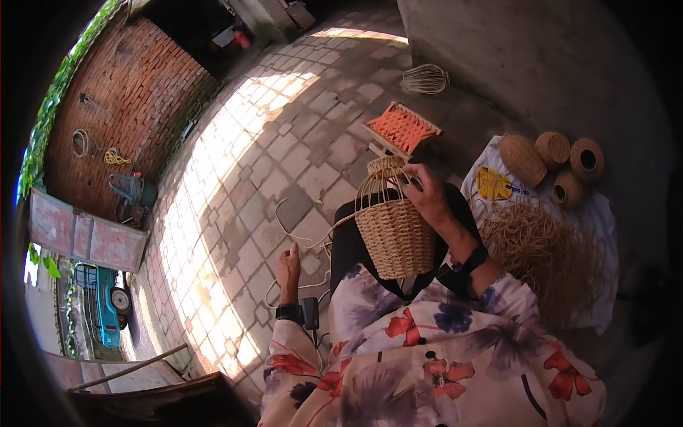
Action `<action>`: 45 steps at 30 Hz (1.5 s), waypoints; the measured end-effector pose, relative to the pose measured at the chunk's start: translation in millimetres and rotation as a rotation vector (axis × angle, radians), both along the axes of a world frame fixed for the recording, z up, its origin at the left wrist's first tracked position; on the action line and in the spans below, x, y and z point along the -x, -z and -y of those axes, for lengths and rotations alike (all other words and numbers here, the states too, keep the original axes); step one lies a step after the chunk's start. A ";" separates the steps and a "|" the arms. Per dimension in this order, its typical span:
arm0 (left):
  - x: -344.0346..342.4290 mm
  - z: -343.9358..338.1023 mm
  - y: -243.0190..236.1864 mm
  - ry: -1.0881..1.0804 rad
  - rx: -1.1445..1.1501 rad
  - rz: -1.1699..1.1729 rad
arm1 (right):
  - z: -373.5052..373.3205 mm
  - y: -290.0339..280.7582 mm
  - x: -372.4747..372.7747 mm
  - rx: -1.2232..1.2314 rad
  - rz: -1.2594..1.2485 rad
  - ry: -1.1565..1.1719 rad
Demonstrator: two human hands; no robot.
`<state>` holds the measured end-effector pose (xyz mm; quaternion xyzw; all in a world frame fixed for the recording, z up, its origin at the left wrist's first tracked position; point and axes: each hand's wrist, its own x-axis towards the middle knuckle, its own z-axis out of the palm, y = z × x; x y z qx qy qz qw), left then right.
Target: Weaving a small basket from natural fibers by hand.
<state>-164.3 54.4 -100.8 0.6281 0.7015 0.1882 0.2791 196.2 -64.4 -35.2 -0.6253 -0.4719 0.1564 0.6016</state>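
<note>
A partly woven basket [395,238] rests upright between my knees, its lower body closed with tan woven strands. Above the weave, bare ribs rise to a narrow woven collar [385,166]. My right hand [425,197] is closed on the ribs at the basket's upper right side, some fingers hidden behind them. Off to the left, my left hand [288,269] is closed with the thumb up. From the basket's weaving edge a long pale strand [333,229] runs to its fingertips. Loose lengths of strand curl on the paving beside that hand.
Just beyond the basket stands a low stool [403,130] with an orange woven seat. On the right, a white cloth [605,245] bears a heap of loose strands [526,238], several woven vessels [523,158] and a yellow item [492,183]. A wire-like frame [426,79] lies near the wall.
</note>
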 end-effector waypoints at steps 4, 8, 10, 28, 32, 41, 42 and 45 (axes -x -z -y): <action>-66.7 9.6 -59.9 0.226 -0.359 0.083 | 2.6 3.7 -11.7 -0.017 -0.066 -0.031; -131.6 29.1 -99.6 0.668 -0.504 0.197 | 5.3 -8.1 -10.9 0.027 -0.115 -0.081; -144.3 34.6 -103.2 0.830 -0.211 0.509 | 9.1 -14.0 -11.0 0.059 -0.136 -0.119; -188.4 86.3 -118.0 0.630 -0.659 0.445 | 6.6 -6.3 -7.2 -0.061 -0.083 -0.054; -185.9 87.6 -95.1 0.616 -0.564 0.450 | 8.6 10.6 -11.8 0.129 -0.053 -0.062; -165.8 73.8 -97.1 0.744 -0.438 0.407 | 12.8 -13.4 15.5 -0.008 0.529 -0.114; -163.7 72.1 -101.0 0.730 -0.439 0.410 | 12.9 -14.1 16.7 -0.007 0.534 -0.128; -160.8 71.8 -109.6 0.800 -0.311 0.443 | 12.2 -14.4 19.0 0.078 0.590 -0.114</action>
